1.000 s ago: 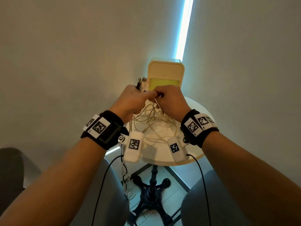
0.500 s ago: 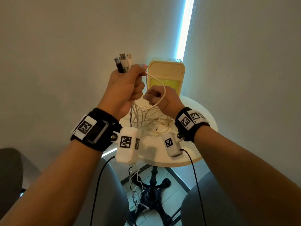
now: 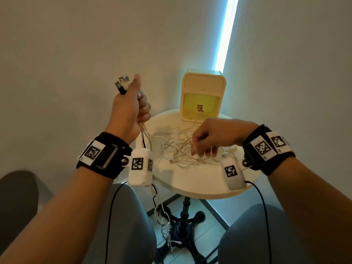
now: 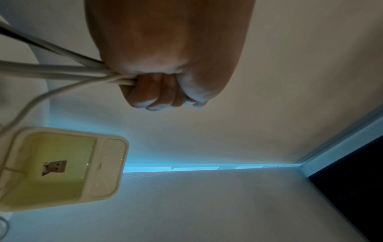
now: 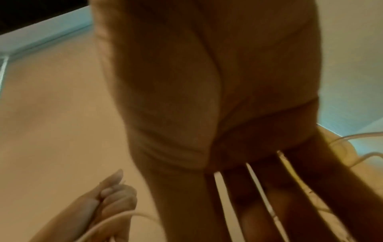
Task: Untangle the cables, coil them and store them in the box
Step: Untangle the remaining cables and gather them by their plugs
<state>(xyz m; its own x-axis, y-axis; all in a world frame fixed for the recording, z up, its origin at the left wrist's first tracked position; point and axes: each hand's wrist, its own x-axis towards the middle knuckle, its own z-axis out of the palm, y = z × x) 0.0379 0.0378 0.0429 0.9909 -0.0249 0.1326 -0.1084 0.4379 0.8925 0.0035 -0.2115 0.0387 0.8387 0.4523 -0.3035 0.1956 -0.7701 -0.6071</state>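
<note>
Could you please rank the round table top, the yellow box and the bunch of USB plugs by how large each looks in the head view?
1. Round table top, the widest.
2. Yellow box, clearly smaller, though it stands farther back.
3. USB plugs, smallest, sticking out above the left hand that grips their cables.

The left hand (image 3: pixel 129 109) is raised with its forearm angled upward, the fingers (image 4: pixel 157 93) curled into a tight fist and the thumb standing straight up. The right hand (image 3: pixel 215 136) is lower, palm down, wrist bent, its fingers (image 3: pixel 208 152) pointing downward, roughly straight and slightly spread. Both wrists wear black bands with printed markers, and both forearms are bare.
</note>
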